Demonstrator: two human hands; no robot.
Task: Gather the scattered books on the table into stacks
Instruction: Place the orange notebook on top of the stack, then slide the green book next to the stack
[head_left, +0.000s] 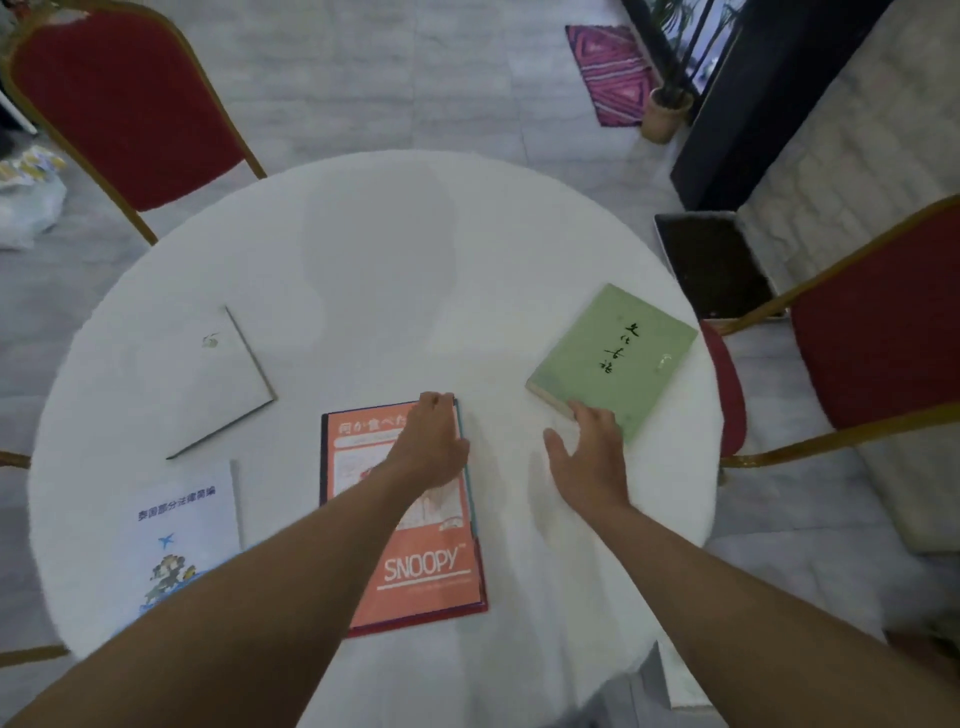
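Head view: the left hand (434, 441) lies flat on the orange Snoopy book (415, 561), which seems to top a small stack with a red edge showing beneath. The right hand (587, 452), fingers spread, touches the green book's (618, 358) near corner. The grey book (218, 379) and white booklet (182, 525) lie apart on the table (389, 260), ungathered; most stacking remains.

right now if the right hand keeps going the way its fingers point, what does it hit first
The right hand points up and slightly right, and its fingertips already reach the near corner of the green book. So the book is first, almost at once. Whether the fingers touch it yet is unclear from this view.
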